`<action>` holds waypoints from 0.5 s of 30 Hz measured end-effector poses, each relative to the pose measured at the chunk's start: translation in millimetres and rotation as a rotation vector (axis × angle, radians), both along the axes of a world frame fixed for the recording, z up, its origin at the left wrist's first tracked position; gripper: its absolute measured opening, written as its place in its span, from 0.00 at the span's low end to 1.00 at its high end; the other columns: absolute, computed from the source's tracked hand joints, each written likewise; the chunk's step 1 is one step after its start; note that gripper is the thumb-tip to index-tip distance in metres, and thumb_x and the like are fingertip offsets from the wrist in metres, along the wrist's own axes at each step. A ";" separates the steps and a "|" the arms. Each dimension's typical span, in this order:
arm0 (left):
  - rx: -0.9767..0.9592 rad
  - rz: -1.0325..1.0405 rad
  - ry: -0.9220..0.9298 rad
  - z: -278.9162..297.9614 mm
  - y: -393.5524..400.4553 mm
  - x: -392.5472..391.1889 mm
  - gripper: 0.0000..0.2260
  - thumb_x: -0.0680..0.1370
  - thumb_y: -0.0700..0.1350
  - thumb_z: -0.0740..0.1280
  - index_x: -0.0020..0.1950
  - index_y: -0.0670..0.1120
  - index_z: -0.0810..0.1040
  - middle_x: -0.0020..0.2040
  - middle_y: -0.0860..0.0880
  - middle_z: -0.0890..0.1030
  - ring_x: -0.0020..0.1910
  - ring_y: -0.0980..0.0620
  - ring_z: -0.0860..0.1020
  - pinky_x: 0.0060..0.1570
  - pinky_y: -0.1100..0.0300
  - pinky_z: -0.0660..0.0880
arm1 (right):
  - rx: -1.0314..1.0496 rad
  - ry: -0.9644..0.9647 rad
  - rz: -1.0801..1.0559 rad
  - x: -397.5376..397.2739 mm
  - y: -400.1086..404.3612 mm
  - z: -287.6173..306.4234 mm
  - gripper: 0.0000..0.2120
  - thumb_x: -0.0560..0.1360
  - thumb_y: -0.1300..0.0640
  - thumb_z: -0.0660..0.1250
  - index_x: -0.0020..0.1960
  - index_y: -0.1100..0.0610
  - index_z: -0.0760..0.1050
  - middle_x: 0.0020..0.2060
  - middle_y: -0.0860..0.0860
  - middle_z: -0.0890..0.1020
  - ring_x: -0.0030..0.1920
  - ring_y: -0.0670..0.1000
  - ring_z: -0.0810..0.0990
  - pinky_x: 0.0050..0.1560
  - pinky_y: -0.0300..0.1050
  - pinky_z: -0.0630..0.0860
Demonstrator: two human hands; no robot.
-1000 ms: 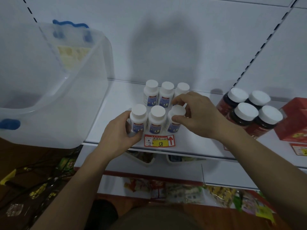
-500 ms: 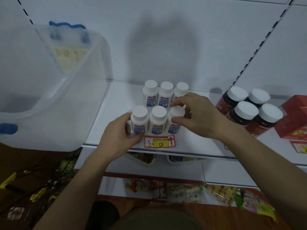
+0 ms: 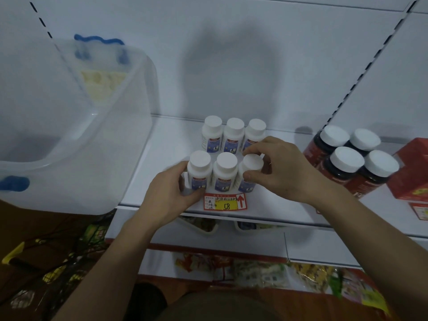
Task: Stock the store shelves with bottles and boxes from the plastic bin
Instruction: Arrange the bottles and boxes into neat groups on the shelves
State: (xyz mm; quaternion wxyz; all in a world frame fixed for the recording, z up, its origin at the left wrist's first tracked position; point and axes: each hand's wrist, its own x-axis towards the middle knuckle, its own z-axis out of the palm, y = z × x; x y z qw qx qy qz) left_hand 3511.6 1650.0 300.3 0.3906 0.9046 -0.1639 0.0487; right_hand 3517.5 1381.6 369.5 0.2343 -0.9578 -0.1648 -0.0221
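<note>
Several small white bottles with blue labels stand in two rows on the white shelf [image 3: 162, 144]. My left hand [image 3: 170, 193] grips the front left bottle [image 3: 199, 169] from its left side. My right hand [image 3: 282, 169] pinches the front right bottle [image 3: 251, 169] near its cap between thumb and forefinger. The front middle bottle [image 3: 225, 170] stands between them, untouched. The back row [image 3: 234, 134] is three bottles wide. The translucent plastic bin [image 3: 76, 144] with blue handles sits on the shelf at the left and looks empty.
Dark bottles with white caps [image 3: 347, 158] stand to the right, beside a red box [image 3: 412, 167]. A red and yellow price tag [image 3: 225, 201] is on the shelf edge. Lower shelves hold packaged goods [image 3: 254, 272]. A wire rack [image 3: 58, 256] stands lower left.
Both hands stay on the front row bottles. The front row has shifted slightly back and tighter together; my left thumb has slid along the left bottle.
</note>
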 end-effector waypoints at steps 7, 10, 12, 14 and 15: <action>-0.204 -0.055 0.193 7.5 22.6 7.9 0.31 0.77 0.35 0.68 0.77 0.54 0.65 0.56 0.57 0.80 0.45 0.52 0.80 0.48 0.58 0.76 | 0.055 -0.121 -0.088 7.2 -13.8 19.0 0.15 0.78 0.38 0.62 0.60 0.44 0.75 0.47 0.40 0.76 0.39 0.42 0.75 0.41 0.29 0.67; -0.202 0.060 0.022 22.3 16.0 35.2 0.23 0.80 0.37 0.62 0.75 0.52 0.69 0.65 0.59 0.78 0.49 0.52 0.80 0.50 0.59 0.76 | -0.009 -0.206 -0.040 35.6 -4.5 36.3 0.16 0.78 0.42 0.61 0.59 0.50 0.78 0.47 0.46 0.78 0.43 0.44 0.74 0.52 0.47 0.74; -0.187 0.068 -0.018 34.1 3.5 60.1 0.19 0.82 0.41 0.62 0.73 0.51 0.71 0.64 0.58 0.79 0.51 0.52 0.81 0.52 0.58 0.77 | -0.172 -0.169 0.007 58.2 9.1 45.4 0.18 0.78 0.42 0.62 0.63 0.49 0.77 0.54 0.51 0.79 0.56 0.53 0.74 0.60 0.56 0.73; -0.166 0.050 0.004 37.5 -6.3 79.6 0.18 0.83 0.42 0.62 0.73 0.50 0.71 0.63 0.55 0.80 0.51 0.52 0.81 0.54 0.54 0.78 | -0.314 -0.111 0.033 77.8 24.7 53.2 0.19 0.80 0.41 0.63 0.67 0.47 0.74 0.63 0.52 0.76 0.66 0.58 0.70 0.65 0.61 0.69; -0.150 0.055 0.021 35.5 -8.3 84.4 0.17 0.83 0.42 0.61 0.72 0.49 0.72 0.63 0.55 0.80 0.51 0.53 0.82 0.55 0.53 0.79 | -0.339 -0.089 0.059 86.1 32.7 55.8 0.20 0.80 0.41 0.63 0.69 0.46 0.73 0.65 0.52 0.75 0.68 0.58 0.68 0.66 0.62 0.68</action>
